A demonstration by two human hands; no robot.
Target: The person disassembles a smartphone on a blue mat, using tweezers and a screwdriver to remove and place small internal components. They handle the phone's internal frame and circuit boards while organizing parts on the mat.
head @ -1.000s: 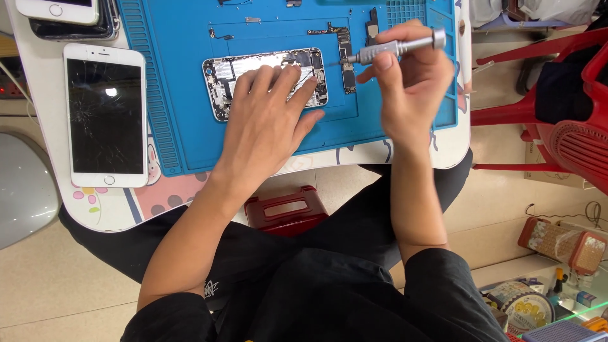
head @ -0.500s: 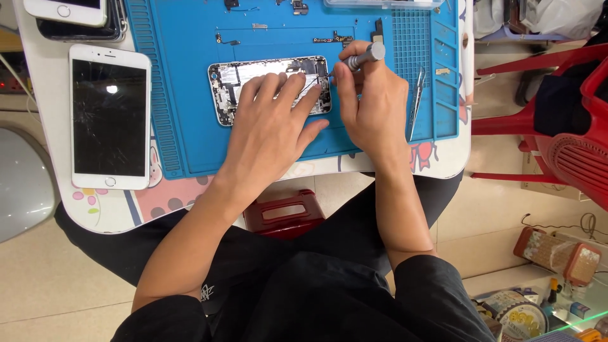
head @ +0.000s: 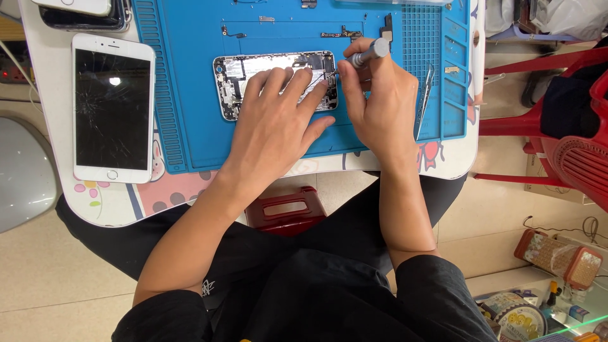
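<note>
Blue silicone work mat [head: 190, 95] carries an opened silver phone chassis [head: 253, 76] — left hand [head: 272, 126] flat on it, fingers spread; right hand [head: 380, 101] fingers pinch a grey metal screwdriver [head: 364, 56] at its right end.

Opened phone [head: 253, 69] flat, silver screwdriver [head: 364, 54] tilted

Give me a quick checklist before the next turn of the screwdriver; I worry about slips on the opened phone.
1. Left hand pressing flat on the opened phone: ok.
2. Right hand gripping the screwdriver: ok.
3. Tip seated in a screw: cannot tell, fingers hide it.
4. Phone lying fully on the blue mat: ok.
5. Tweezers lying apart from the working spot: ok.
6. Removed small parts kept on the mat above the phone: ok.
</note>
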